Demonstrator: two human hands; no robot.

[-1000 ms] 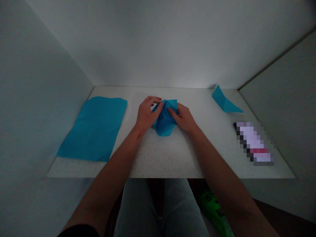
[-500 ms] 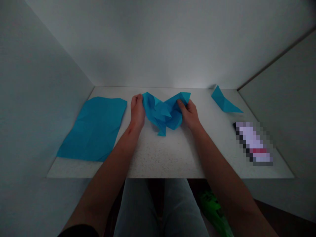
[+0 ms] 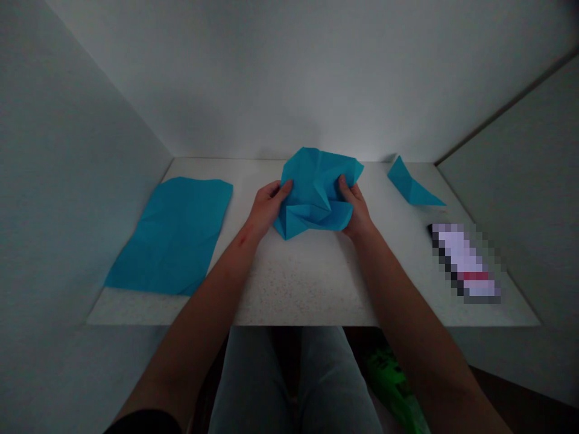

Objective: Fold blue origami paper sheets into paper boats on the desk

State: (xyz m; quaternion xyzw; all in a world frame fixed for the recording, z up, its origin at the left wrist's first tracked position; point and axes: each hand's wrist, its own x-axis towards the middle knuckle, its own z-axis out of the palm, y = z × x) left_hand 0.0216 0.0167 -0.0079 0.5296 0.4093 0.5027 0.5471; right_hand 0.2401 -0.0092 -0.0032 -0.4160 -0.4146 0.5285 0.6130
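A creased blue sheet of paper (image 3: 312, 187) is held up between my two hands, above the back middle of the white table. It is partly spread, with a fold running along its lower edge. My left hand (image 3: 268, 206) pinches its left edge, thumb on the near face. On the right side, my right hand (image 3: 355, 205) grips it the same way, thumb pressed on the front. The fingers behind the paper are mostly hidden.
A larger, flatter blue sheet (image 3: 174, 238) lies on the table (image 3: 298, 295) at left. A folded blue paper piece (image 3: 412, 185) rests at the back right, with a pixelated phone-like object (image 3: 465, 262) nearer. Walls enclose the table. Something green (image 3: 391, 380) is below the front edge.
The crumpled paper has been opened out and raised, its face now spread wider. My left hand has moved right, and my right hand has shifted slightly right.
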